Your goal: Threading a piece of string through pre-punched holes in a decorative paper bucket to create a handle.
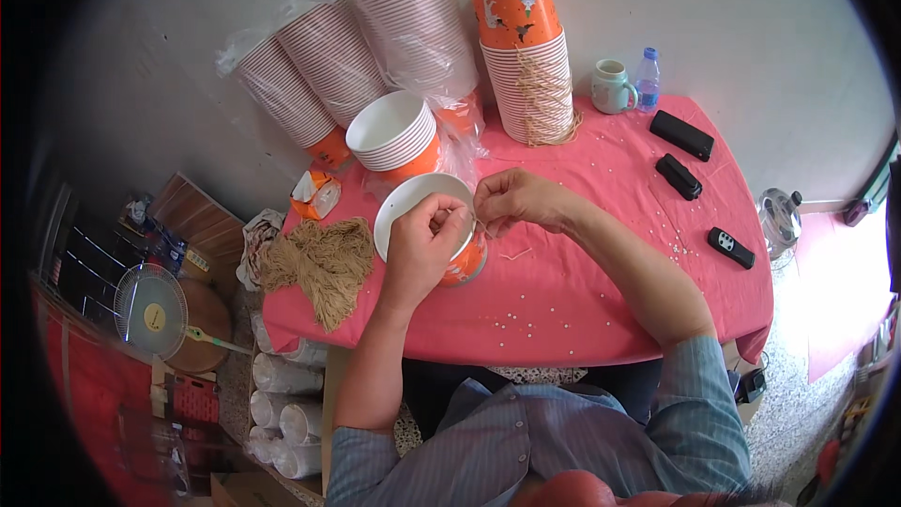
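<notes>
A white paper bucket (399, 211) with an orange printed outside stands in front of me near the table's left-hand part. My left hand (427, 239) reaches over its opening, fingers curled and closed at the right side of the rim. Just outside that rim, my right hand (511, 202) pinches a thin tan cord (482, 225) between thumb and fingertips. Exactly how the cord passes through or along the rim is hidden by the fingers. A thick bundle of tan cords (324, 263) lies left of the bucket, drooping over the table edge.
Behind stand nested buckets (392, 127), plastic-wrapped stacks (328, 61) and a tall stack (526, 84) with cords draped down its side. A mug (613, 87), a bottle (648, 80), black cases (682, 136) and a remote (731, 248) sit right. Small white discs dot the pink tablecloth (601, 263).
</notes>
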`<state>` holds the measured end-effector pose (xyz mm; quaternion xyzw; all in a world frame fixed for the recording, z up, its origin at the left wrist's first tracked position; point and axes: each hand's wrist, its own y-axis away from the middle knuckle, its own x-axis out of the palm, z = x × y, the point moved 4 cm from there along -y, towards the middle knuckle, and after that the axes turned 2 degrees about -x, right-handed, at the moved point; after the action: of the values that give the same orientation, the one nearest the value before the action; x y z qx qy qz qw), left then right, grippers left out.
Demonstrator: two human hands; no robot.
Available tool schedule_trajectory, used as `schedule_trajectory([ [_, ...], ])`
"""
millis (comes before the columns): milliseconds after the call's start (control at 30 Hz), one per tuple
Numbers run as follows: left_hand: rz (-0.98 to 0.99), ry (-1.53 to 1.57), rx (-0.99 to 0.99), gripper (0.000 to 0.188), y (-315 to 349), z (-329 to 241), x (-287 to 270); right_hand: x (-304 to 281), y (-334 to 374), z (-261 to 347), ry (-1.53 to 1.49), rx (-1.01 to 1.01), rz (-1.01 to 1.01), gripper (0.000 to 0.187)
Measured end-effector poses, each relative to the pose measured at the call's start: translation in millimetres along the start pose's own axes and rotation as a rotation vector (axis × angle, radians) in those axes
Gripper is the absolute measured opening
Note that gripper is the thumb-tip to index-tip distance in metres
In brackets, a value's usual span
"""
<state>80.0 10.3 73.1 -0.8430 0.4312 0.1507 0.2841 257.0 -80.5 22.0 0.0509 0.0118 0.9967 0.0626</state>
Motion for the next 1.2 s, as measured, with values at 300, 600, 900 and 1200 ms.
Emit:
schedule_trajectory([
  [300,-0.102,0.076,-0.007,0.013,-1,3,-3,-3,6,8,0.057,0.013,0.009,0.009],
  [600,-0.091,0.075,-0.013,0.013,0,3,-3,-8,31,50,0.304,-0.132,-0.071,0.025],
  [900,-0.085,0.056,0.024,0.013,-2,-4,-1,17,17,31,0.270,-0.177,-0.045,0.020],
  [1200,-0.104,0.095,0.021,0.014,0,-3,-11,4,18,30,0.239,-0.151,0.016,0.029],
])
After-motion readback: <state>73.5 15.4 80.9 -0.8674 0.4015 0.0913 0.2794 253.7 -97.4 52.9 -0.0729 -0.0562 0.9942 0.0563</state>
